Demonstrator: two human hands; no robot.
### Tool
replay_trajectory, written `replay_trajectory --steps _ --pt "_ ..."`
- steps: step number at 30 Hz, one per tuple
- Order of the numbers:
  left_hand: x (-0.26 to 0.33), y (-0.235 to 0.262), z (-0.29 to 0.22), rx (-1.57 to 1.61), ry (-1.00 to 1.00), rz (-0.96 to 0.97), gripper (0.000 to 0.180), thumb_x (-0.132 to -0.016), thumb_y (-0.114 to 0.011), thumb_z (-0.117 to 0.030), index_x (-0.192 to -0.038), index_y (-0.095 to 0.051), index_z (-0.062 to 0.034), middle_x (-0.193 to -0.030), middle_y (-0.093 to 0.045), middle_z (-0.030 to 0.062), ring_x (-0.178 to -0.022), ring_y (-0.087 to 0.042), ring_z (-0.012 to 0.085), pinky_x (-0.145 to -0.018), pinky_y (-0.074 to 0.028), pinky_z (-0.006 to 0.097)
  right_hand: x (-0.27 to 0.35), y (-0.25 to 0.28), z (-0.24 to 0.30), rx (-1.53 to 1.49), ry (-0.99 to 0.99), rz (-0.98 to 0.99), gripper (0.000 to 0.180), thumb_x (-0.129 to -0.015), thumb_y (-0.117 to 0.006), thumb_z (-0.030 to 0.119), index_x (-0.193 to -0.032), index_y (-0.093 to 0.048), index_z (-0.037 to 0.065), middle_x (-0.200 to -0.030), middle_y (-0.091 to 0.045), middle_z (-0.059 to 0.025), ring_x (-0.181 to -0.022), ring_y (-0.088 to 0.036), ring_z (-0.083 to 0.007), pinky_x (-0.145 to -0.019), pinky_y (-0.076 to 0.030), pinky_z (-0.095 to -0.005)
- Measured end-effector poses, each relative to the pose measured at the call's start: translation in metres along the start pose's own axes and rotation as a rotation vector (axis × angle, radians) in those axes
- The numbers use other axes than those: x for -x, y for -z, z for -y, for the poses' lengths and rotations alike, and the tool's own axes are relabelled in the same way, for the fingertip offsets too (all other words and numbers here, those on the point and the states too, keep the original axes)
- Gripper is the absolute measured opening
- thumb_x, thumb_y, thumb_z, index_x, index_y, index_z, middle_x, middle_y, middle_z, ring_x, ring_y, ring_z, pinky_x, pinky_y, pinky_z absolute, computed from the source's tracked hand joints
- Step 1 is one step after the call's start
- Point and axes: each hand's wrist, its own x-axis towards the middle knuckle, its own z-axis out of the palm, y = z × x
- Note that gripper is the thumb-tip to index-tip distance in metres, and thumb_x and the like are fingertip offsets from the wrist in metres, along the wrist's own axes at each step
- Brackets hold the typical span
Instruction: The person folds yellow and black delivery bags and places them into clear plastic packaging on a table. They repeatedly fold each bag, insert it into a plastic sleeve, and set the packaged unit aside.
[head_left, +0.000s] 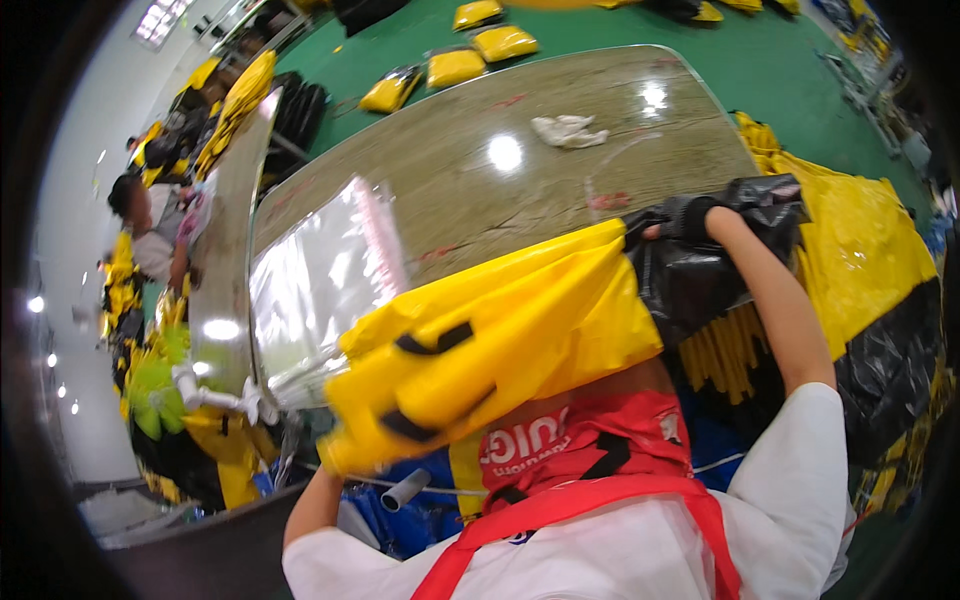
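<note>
A yellow-and-black waterproof garment (530, 310) stretches across the near side of the table, in front of my body. Its yellow part carries dark strips or patches, and its black part lies at the right. My right hand (688, 218), in a dark glove with a bare fingertip showing, grips the black part near its upper edge. At the lower left my left forearm (314, 500) runs up to the yellow end of the garment; the fabric hides that hand's fingers. Beside the yellow part lies a stack of clear plastic bags (325, 270).
A crumpled white cloth or glove (570, 130) rests on the wood-patterned table (450, 150). More yellow-and-black garments (860, 260) are heaped at the right. Packed yellow bundles (457, 66) lie on the green floor beyond. Another person (155, 230) works at a table on the left.
</note>
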Motion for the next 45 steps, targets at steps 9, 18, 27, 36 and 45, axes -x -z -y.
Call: replay_trajectory --steps 9,18,27,36,45 --pt "0.093 -0.052 0.025 0.365 0.815 -0.837 0.037 -0.078 -0.07 -0.022 -0.11 -0.06 -0.0063 -0.099 -0.062 0.0179 -0.093 -0.06 0.0336 -0.079 -0.047 0.037 0.019 -0.004 0.013 0.061 -0.193 -0.107 0.063 -0.079 -0.052 0.061 -0.107 -0.064 0.006 -0.108 -0.062 -0.0191 -0.101 -0.059 -0.0335 -0.088 -0.045 -0.0367" --pt "-0.01 -0.035 0.064 -0.379 0.8 -0.69 0.05 -0.086 -0.058 -0.025 -0.125 -0.046 0.0043 -0.106 -0.06 0.0207 -0.097 -0.056 0.0355 -0.082 -0.045 0.043 0.003 -0.042 -0.029 -0.091 -0.144 -0.277 0.077 -0.072 -0.057 0.065 -0.121 -0.056 0.006 -0.125 -0.053 -0.0204 -0.115 -0.051 -0.0333 -0.098 -0.038 -0.037" --pt "-0.105 -0.082 0.049 -0.559 0.507 -0.15 0.071 -0.078 -0.055 -0.052 -0.139 -0.036 -0.0188 -0.147 -0.024 0.0165 -0.136 -0.016 0.0393 -0.106 0.001 0.06 0.125 0.017 0.06 0.495 -0.231 -0.598 0.055 -0.08 -0.051 0.057 -0.093 -0.066 0.006 -0.094 -0.065 -0.0176 -0.092 -0.062 -0.0288 -0.082 -0.044 -0.0443" --pt "-0.158 -0.063 0.022 -0.639 0.452 0.016 0.062 -0.083 -0.051 -0.038 -0.136 -0.038 -0.0091 -0.137 -0.035 0.0273 -0.13 -0.024 0.0451 -0.107 -0.009 0.057 0.107 -0.06 -0.083 0.122 -0.364 -0.428 0.05 -0.082 -0.046 0.06 -0.097 -0.067 0.018 -0.104 -0.065 -0.0083 -0.106 -0.056 -0.03 -0.104 -0.024 -0.0517" --pt "-0.341 -0.163 -0.192 -0.015 -0.074 -0.333 0.076 -0.077 -0.048 -0.064 -0.135 -0.04 -0.0159 -0.14 -0.034 0.0178 -0.131 -0.023 0.0417 -0.106 -0.006 0.06 0.165 -0.081 -0.068 -0.437 -0.332 -1.411 0.037 -0.077 -0.068 0.029 -0.102 -0.061 0.002 -0.1 -0.062 -0.0143 -0.095 -0.058 -0.0303 -0.092 -0.039 -0.0416"
